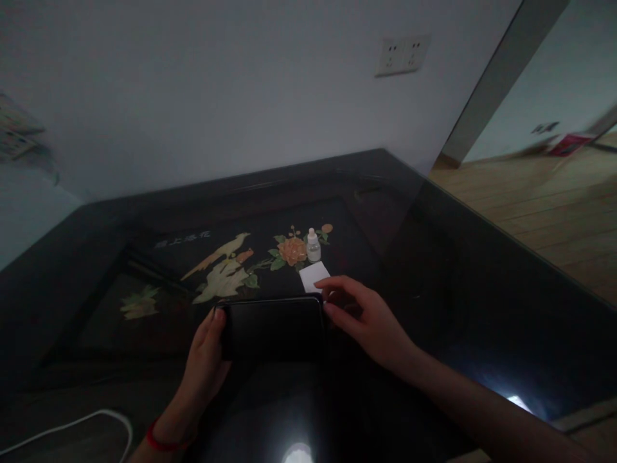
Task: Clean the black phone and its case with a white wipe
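Note:
A black phone [274, 326] with a dark screen lies flat on the dark glass-topped table [434, 270]. My left hand [207, 360] grips its left end, a red band on that wrist. My right hand [369, 318] touches the phone's right end with the fingertips, fingers spread. A small white square pad [314, 276] lies just beyond my right fingers. A small clear dropper bottle [313, 245] with a white cap stands upright behind the pad.
The table has a painted bird and flowers [231, 267] under the glass. A white cable [87, 424] curls at the near left. A white wall with a socket [402, 54] stands behind; wooden floor [544, 199] lies to the right.

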`<state>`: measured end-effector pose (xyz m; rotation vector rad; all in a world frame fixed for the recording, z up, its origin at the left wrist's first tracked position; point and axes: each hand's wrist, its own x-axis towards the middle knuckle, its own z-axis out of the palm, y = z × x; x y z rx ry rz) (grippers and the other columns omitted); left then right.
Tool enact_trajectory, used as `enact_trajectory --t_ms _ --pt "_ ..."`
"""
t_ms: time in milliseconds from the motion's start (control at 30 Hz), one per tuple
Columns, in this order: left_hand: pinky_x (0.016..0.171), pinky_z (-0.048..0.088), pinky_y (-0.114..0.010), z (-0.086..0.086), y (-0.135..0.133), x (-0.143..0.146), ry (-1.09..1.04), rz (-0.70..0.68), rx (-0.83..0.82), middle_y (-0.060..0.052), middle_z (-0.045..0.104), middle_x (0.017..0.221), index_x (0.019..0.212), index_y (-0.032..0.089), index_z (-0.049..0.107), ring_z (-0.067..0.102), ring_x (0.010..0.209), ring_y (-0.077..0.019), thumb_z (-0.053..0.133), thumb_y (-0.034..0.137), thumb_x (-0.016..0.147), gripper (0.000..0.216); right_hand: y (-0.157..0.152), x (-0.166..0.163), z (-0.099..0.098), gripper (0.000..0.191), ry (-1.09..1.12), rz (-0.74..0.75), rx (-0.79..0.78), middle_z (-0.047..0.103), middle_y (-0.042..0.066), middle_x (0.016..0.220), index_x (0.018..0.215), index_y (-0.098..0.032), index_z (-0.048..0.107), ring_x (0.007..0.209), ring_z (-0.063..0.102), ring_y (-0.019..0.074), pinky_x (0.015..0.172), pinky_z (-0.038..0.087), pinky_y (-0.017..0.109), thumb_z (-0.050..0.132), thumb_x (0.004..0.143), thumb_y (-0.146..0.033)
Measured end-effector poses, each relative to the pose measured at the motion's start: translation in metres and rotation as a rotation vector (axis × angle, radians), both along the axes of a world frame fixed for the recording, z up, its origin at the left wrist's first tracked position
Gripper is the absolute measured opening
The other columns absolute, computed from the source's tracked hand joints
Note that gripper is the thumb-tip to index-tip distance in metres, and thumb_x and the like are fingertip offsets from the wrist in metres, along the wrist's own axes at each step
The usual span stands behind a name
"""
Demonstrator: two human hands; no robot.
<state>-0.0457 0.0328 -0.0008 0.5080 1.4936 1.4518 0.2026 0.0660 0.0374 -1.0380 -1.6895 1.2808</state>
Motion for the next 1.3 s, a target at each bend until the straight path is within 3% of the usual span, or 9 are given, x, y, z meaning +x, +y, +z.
enact_trajectory --t_ms 100,200,367,467,633,733,867,1167,1300 --pt "0.056 0.049 -0.019 0.004 -0.003 0.009 -0.036 0.094 -0.032 0.001 0.066 0.085 0.089 0.02 0.063 0.061 0.075 -0.0144 0.077 0.052 0.057 0.047 0.002 -0.001 -0.004 0.024 -0.031 -0.069 0.083 0.057 0.005 0.094 0.107 -0.019 0.063 0.078 0.057 0.0139 0.059 0.047 0.024 0.052 0.087 -0.025" --pt "0.059 0.053 -0.022 0.007 -0.007 0.013 -0.049 0.043 -0.003 0.002 0.065 0.096 0.098 0.025 0.06 0.061 0.081 -0.0156 0.074 0.053 0.062 0.048 0.003 -0.002 -0.006 0.033 -0.071 -0.017 0.1 0.052 0.007 0.107 0.12 -0.02 0.058 0.075 0.056 0.0121 0.061 0.049 0.026 0.046 0.09 -0.025" --pt "0.07 0.058 -0.038 0.014 -0.017 0.01 -0.142 -0.265 -0.04 -0.003 0.063 0.114 0.109 0.028 0.053 0.061 0.1 -0.0247 0.076 0.04 0.067 0.049 0.012 -0.005 -0.011 0.038 -0.082 -0.042 0.086 0.048 0.007 0.113 0.128 -0.024 0.053 0.088 0.056 0.0151 0.07 0.051 0.029 0.045 0.091 -0.022" --pt "0.088 0.05 -0.049 0.016 -0.022 0.004 -0.328 -0.513 -0.159 -0.01 0.064 0.118 0.127 0.028 0.044 0.063 0.105 -0.0305 0.078 0.031 0.065 0.071 0.021 -0.006 -0.018 0.035 -0.076 0.011 0.007 0.049 0.007 0.11 0.124 -0.023 0.056 0.092 0.056 0.0156 0.075 0.052 0.03 0.05 0.09 -0.023" --pt "0.096 0.043 -0.049 0.014 -0.02 -0.002 -0.652 -0.716 -0.141 -0.017 0.062 0.124 0.126 0.02 0.053 0.059 0.111 -0.0372 0.072 0.062 0.06 0.08 0.032 -0.01 -0.032 0.032 -0.086 0.078 -0.068 0.053 0.007 0.104 0.12 -0.018 0.059 0.079 0.06 0.0126 0.072 0.055 0.031 0.05 0.089 -0.024" --pt "0.095 0.045 -0.043 0.011 -0.018 0.003 -0.709 -0.769 -0.209 -0.02 0.059 0.127 0.121 0.011 0.058 0.06 0.111 -0.0312 0.061 0.061 0.073 0.069 0.033 -0.017 -0.029 0.03 -0.058 0.094 -0.05 0.054 0.007 0.107 0.118 -0.019 0.059 0.088 0.06 0.0148 0.072 0.055 0.031 0.049 0.09 -0.026" --pt "0.093 0.046 -0.038 0.006 -0.021 0.013 -0.643 -0.677 -0.219 -0.017 0.059 0.127 0.121 0.01 0.059 0.062 0.108 -0.025 0.056 0.045 0.084 0.051 0.031 -0.03 -0.018 0.027 -0.05 0.066 0.011 0.054 0.007 0.103 0.111 -0.018 0.061 0.092 0.057 0.0166 0.07 0.053 0.03 0.052 0.088 -0.028" --pt "0.087 0.052 -0.035 0.006 -0.024 0.024 -0.382 -0.388 -0.137 -0.01 0.063 0.125 0.128 0.021 0.052 0.061 0.111 -0.0259 0.062 0.045 0.08 0.055 0.026 -0.064 0.004 0.032 -0.054 -0.049 0.147 0.048 0.007 0.105 0.095 -0.021 0.051 0.097 0.05 0.0216 0.075 0.048 0.034 0.069 0.075 -0.04" --pt "0.097 0.046 -0.031 0.001 -0.021 0.024 -0.267 -0.202 -0.061 -0.005 0.054 0.136 0.131 0.027 0.045 0.05 0.125 -0.0224 0.066 0.042 0.077 0.06 0.02 -0.08 0.004 0.038 -0.023 -0.157 0.244 0.045 0.006 0.108 0.095 -0.023 0.049 0.103 0.049 0.0242 0.087 0.045 0.043 0.073 0.07 -0.037"
